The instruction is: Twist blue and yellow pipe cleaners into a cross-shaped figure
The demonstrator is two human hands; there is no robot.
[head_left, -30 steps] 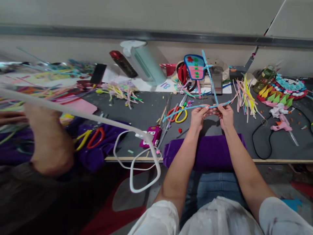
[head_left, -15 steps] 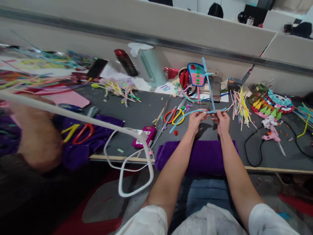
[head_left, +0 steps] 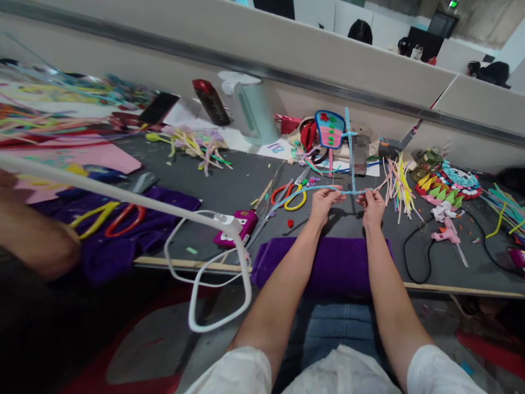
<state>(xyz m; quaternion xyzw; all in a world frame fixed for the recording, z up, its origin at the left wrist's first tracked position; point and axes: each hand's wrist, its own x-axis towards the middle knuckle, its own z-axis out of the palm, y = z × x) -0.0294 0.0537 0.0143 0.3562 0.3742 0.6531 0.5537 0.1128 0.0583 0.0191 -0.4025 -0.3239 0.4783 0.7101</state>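
Both my hands hold a light blue pipe cleaner frame (head_left: 353,164) above the dark table. It has a tall twisted upright with a short crosspiece near its top. My left hand (head_left: 325,202) pinches the lower strand, whose long loose end curves away to the left. At the other side of the upright, my right hand (head_left: 372,204) pinches the short end close to the joint. Scissors with yellow and orange handles (head_left: 295,200) lie just left of my left hand. Under my forearms rests a folded purple cloth (head_left: 320,268).
A white cable (head_left: 197,306) loops near the table edge by a magenta power strip (head_left: 237,230). A pink glue gun (head_left: 449,234) lies right, beside pipe cleaner bundles (head_left: 400,183). Behind stand a pale green kettle (head_left: 252,112) and a dark bottle (head_left: 211,101). Another person's arm (head_left: 36,230) is at left.
The blue frame's upright has swung from a leftward lean to nearly vertical. My hands keep their pinch on it. The other person's arm has shifted left in view, and the camera view has turned slightly.
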